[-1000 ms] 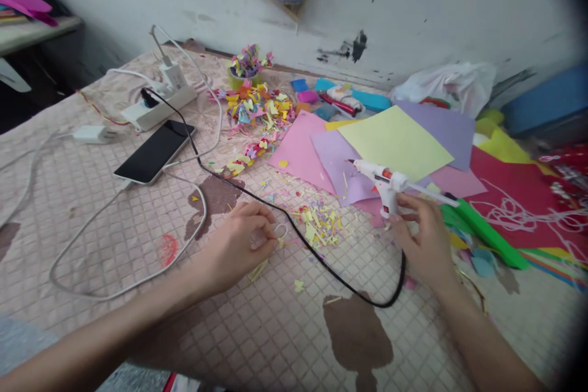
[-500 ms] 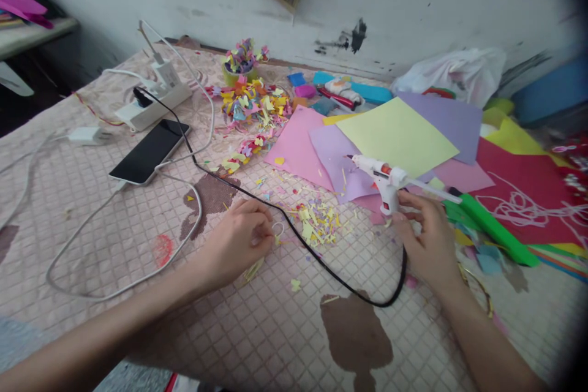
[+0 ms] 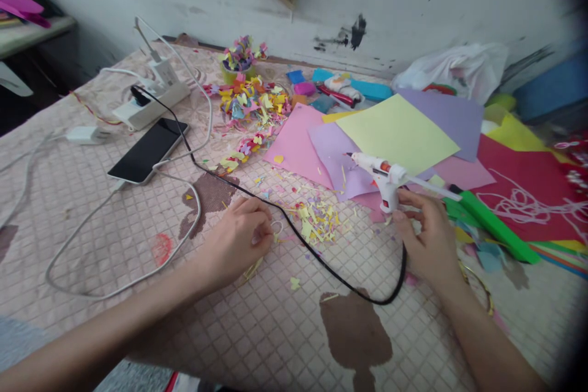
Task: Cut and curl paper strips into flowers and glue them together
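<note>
My right hand [image 3: 425, 236] is closed round the lower handle of a white glue gun [image 3: 388, 180], whose nozzle points left over the coloured paper. A black cord [image 3: 321, 262] loops from it across the cloth to the power strip [image 3: 154, 104]. Resting on the cloth left of the cord, my left hand [image 3: 241, 236] has its fingers curled together. A small pale ring [image 3: 277, 228] shows at its fingertips; whether the fingers grip it is unclear. Paper scraps [image 3: 316, 220] lie between the hands.
A phone [image 3: 149, 150] with a white cable lies at the left. Behind are a small pot [image 3: 237, 67] and a heap of paper cutouts [image 3: 252, 101]. Coloured sheets [image 3: 399, 131], a green stick [image 3: 498, 226] and a plastic bag [image 3: 454, 73] are at the right.
</note>
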`<state>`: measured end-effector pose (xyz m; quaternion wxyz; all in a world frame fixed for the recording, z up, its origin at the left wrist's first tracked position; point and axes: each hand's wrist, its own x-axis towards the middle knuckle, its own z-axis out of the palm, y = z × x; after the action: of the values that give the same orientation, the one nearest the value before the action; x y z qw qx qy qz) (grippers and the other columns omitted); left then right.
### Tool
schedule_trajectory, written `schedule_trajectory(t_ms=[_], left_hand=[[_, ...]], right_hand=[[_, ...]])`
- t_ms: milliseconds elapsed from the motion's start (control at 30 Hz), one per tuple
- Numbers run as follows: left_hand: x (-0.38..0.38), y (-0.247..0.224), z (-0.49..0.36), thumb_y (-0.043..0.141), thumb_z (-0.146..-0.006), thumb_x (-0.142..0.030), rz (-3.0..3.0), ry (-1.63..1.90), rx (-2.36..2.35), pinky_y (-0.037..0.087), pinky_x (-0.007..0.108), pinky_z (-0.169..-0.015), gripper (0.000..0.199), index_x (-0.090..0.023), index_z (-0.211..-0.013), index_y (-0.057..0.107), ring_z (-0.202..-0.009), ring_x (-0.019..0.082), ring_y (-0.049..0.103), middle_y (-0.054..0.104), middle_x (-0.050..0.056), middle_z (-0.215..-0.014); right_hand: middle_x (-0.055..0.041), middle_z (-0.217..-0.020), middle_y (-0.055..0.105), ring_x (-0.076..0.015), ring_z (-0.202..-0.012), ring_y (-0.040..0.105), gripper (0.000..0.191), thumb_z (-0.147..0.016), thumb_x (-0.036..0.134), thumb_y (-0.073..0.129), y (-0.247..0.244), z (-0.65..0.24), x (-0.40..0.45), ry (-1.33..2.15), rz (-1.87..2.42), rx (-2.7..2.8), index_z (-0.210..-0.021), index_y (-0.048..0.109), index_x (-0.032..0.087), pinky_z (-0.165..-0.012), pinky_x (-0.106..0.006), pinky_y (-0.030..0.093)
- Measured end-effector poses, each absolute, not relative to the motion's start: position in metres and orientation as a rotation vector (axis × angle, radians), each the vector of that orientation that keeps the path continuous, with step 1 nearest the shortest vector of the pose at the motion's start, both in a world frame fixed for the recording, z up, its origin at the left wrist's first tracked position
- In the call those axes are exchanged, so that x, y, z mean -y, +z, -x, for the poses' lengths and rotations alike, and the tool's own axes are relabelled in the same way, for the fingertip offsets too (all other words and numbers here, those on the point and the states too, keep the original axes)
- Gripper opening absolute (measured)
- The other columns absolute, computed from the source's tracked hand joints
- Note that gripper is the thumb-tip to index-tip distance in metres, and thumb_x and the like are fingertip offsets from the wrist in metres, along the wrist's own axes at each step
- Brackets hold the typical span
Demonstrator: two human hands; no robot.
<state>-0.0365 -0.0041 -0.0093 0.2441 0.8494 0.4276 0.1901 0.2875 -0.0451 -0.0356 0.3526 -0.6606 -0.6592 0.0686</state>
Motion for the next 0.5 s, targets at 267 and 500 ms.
schedule_trajectory(t_ms=[267, 500], left_hand=[[0.0043, -0.0108, 0.0368, 0.055, -0.072, -0.006, -2.365, 0.504, -1.167, 0.046, 0.036, -0.075, 0.012, -0.016, -0.065, 0.056, -0.084, 0.019, 0.051, 0.058, 0.005, -0.086], [0.0062, -0.0116, 0.0347, 0.056, -0.072, -0.006, -2.373, 0.517, -1.180, 0.046, 0.036, -0.075, 0.011, -0.015, -0.065, 0.056, -0.083, 0.020, 0.051, 0.058, 0.005, -0.085]], right_hand=[[-0.0119, -0.113, 0.053, -0.0290, -0.102, 0.053, 0.035, -0.088, 0.035, 0.048, -0.0355, -0.2882, 0.0462, 0.173, 1.717, 1.715, -0.121, 0.050, 0.022, -0.079, -0.047, 0.051], [-0.0116, -0.112, 0.053, -0.0274, -0.100, 0.055, 0.037, -0.088, 0.034, 0.049, -0.0363, -0.2880, 0.0456, 0.168, 1.707, 1.715, -0.122, 0.050, 0.021, -0.079, -0.045, 0.051]])
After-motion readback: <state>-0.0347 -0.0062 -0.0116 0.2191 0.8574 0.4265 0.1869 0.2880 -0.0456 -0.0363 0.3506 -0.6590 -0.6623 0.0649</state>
